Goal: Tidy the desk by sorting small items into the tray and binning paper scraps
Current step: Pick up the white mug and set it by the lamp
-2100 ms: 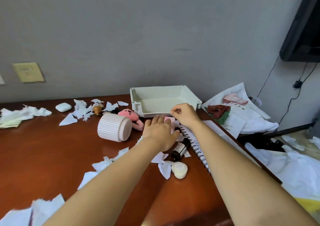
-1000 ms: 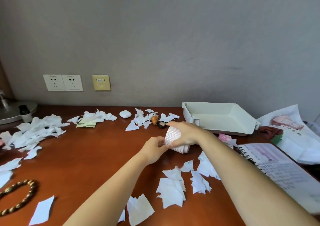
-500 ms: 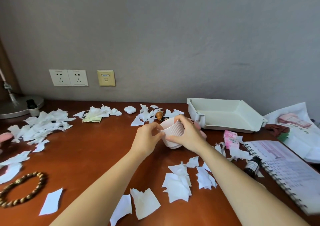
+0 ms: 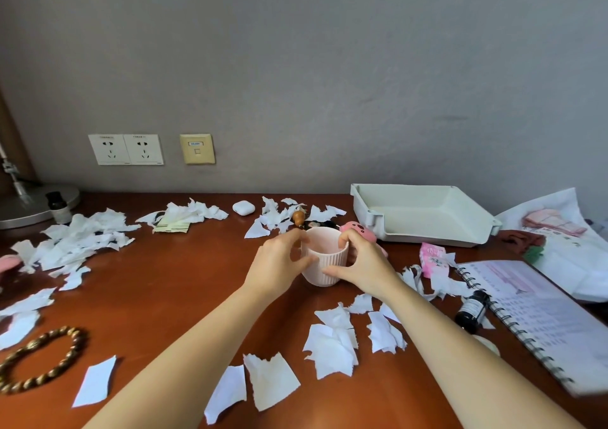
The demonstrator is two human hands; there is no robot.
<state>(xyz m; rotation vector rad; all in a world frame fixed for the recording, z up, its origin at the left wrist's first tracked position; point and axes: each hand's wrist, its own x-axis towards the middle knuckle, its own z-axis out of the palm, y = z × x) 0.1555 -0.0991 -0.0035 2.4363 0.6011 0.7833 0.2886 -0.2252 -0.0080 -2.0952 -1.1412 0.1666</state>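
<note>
A pale pink ribbed cup (image 4: 324, 261) stands upright on the brown desk (image 4: 158, 297), mouth up. My left hand (image 4: 276, 264) cups its left side and my right hand (image 4: 365, 267) holds its right side, with one finger over the rim. The empty pale tray (image 4: 424, 214) sits behind and to the right by the wall. White paper scraps (image 4: 332, 346) lie in front of the cup, and more scraps (image 4: 75, 241) are piled at the left and behind. A pink plush toy (image 4: 357, 229) lies just behind my right hand.
A bead bracelet (image 4: 39, 366) lies front left. A white earbud case (image 4: 243, 207) and a small gourd charm (image 4: 298, 218) sit at the back. A pink packet (image 4: 432, 259), dark bottle (image 4: 470, 310) and spiral notebook (image 4: 539, 323) lie right. A lamp base (image 4: 33, 203) stands far left.
The cup lay on its side; both hands took it and turned it upright onto the desk. The view swung left, away from the notebook side.
</note>
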